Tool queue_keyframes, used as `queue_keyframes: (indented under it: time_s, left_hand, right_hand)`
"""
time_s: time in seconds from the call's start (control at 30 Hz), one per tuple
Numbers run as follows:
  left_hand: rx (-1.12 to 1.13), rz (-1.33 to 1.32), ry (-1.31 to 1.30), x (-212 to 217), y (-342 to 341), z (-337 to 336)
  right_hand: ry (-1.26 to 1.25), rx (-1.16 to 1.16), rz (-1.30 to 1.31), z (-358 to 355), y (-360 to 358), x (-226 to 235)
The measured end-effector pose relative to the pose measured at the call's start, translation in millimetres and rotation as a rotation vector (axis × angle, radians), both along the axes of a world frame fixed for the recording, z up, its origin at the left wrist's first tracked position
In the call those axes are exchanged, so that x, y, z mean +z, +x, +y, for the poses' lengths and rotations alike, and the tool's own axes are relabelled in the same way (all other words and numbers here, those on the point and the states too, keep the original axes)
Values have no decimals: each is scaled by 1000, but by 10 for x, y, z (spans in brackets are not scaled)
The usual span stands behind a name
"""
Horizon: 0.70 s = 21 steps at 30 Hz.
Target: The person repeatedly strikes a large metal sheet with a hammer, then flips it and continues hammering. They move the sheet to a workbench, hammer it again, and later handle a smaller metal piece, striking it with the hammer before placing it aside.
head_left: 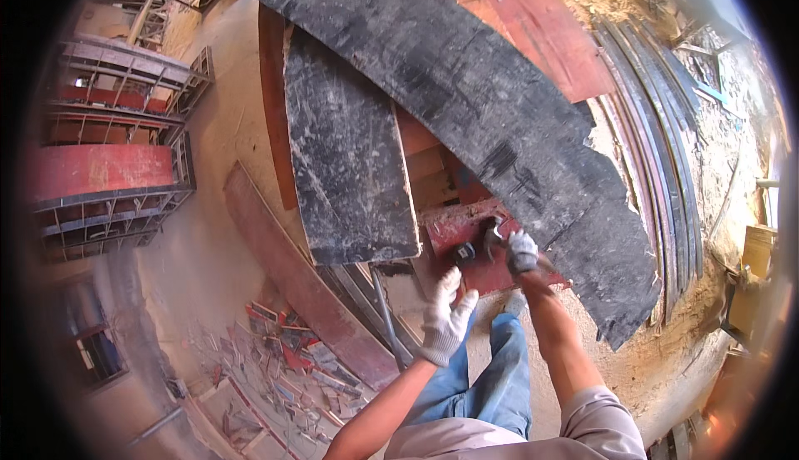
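My right hand [523,252], in a grey-white knit glove, is closed over the red board. It grips what looks like a hammer [493,230], whose dark curved head shows just left of my fingers; its handle is mostly hidden or blurred. My left hand [449,314], gloved in white, hangs open above my left leg, fingers apart and nothing in it. Ahead of its fingertips, a small black round-cornered object, perhaps a tape measure [464,253], rests on the red board [487,275]. Scuffed black panels surround this spot: a long one [466,98] slants across and a shorter one [349,152] lies left.
A long reddish plank [291,268] runs along my left, beside scattered wood scraps [287,360]. Red-faced panels with metal frames [108,169] stand stacked farther left. Long strips [657,169] lie piled on the right. The long black panel's jagged end [620,318] reaches near my right forearm.
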<state>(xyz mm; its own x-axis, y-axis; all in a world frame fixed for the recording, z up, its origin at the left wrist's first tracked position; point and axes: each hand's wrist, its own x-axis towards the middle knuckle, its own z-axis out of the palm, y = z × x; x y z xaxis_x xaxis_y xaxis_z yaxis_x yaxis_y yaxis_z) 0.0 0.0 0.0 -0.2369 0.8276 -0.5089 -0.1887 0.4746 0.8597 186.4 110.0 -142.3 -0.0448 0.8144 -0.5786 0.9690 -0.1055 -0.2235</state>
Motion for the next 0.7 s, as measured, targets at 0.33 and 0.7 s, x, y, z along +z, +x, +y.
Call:
queue_keyframes:
  time_s: [0.33,0.7]
  left_hand:
    - [261,335,-69,1180,429,2201]
    - [-174,-551,-271,1327,2887,863]
  right_hand:
    - [-555,-1170,943,-1901,503,2199]
    - [-49,-1520,872,-3107,2000,3687]
